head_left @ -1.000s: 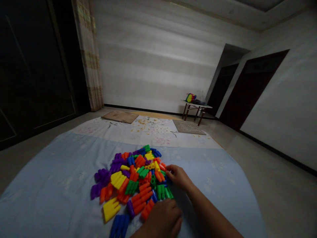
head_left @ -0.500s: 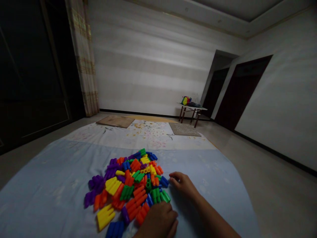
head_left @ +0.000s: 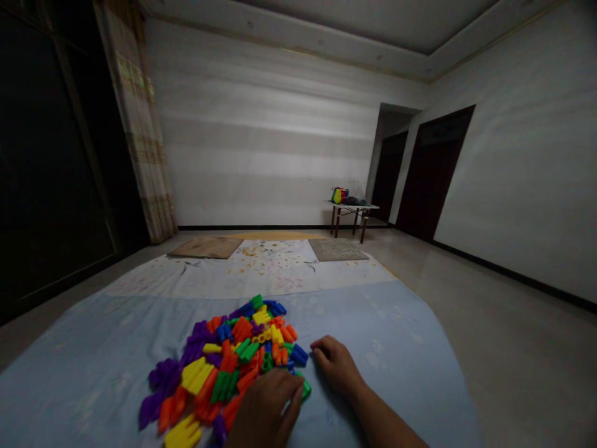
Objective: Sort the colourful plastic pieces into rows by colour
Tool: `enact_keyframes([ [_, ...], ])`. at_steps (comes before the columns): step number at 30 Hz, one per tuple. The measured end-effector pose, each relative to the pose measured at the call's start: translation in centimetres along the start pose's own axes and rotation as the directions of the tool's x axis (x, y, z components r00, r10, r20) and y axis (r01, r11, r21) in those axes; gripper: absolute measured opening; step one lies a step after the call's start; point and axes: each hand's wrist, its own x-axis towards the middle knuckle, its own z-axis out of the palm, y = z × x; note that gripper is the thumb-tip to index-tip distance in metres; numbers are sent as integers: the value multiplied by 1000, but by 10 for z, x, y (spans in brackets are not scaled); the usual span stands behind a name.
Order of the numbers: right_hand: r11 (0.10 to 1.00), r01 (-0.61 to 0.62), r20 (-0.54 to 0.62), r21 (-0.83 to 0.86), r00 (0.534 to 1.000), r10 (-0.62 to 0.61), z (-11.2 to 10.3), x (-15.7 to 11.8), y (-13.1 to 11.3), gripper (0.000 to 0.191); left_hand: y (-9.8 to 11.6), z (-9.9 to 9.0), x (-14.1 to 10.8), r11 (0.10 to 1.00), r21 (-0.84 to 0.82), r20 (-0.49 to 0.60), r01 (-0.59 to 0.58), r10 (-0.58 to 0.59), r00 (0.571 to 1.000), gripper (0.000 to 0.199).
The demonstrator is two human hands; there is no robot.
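A heap of plastic blocks in purple, orange, yellow, green and blue lies on the light blue cloth [head_left: 382, 336]. My left hand [head_left: 270, 404] is over the near right part of the heap, palm down, with its fingers bent over a green block [head_left: 305, 389]; whether it grips anything is hidden. Just right of the heap, my right hand [head_left: 336, 364] rests on the cloth with curled fingers, beside a blue block [head_left: 299, 355]. What its fingers hold, if anything, cannot be made out. A yellow block [head_left: 184, 432] lies at the near left edge of the heap.
Two flat boards, a brown one [head_left: 205, 247] and a grey one [head_left: 336, 250], lie at the far end of the cloth. Beyond them a small table [head_left: 368, 206] carries a colourful item [head_left: 339, 195] and a clear bag. A curtain [head_left: 140, 137] hangs on the left.
The view has tilted up and shifted a little. My left hand has moved forward and left over the blocks. My right hand has stayed beside the heap, its fingers more curled.
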Motion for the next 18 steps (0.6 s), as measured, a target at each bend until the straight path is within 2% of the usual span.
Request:
enact_keyframes([
  [2, 1000, -4, 14, 8, 1000, 4, -1, 0, 2, 24, -12, -22, 8, 991, -8, -5, 133, -133, 991, 24],
  [4, 1000, -6, 28, 22, 1000, 6, -1, 1, 4, 25, -34, -41, 12, 947, -10, -72, 320, -320, 945, 28],
  [7, 998, -9, 41, 59, 999, 7, -1, 1, 7, 25, -77, -64, 5, 827, 4, -175, 562, -553, 814, 35],
  [10, 996, -9, 53, 84, 999, 5, -1, 1, 10, 25, -124, -79, -18, 694, 67, -261, 717, -681, 684, 41],
  [12, 996, -5, 55, 88, 999, 0, 0, 1, 12, 25, -150, -84, -36, 596, 151, -266, 789, -744, 613, 46],
  [14, 996, -5, 58, 88, 998, 0, 1, 2, 14, 25, -169, -87, -50, 506, 198, -208, 840, -815, 540, 48],
  [15, 996, -8, 59, 89, 998, 3, 1, 2, 14, 25, -175, -88, -56, 484, 205, -176, 851, -837, 518, 47],
  [16, 996, -13, 59, 91, 998, 7, 2, 2, 15, 24, -180, -88, -59, 475, 205, -144, 856, -850, 507, 45],
  [18, 995, -21, 59, 98, 998, 15, 2, 3, 16, 24, -185, -89, -62, 491, 188, -100, 851, -852, 514, 39],
])
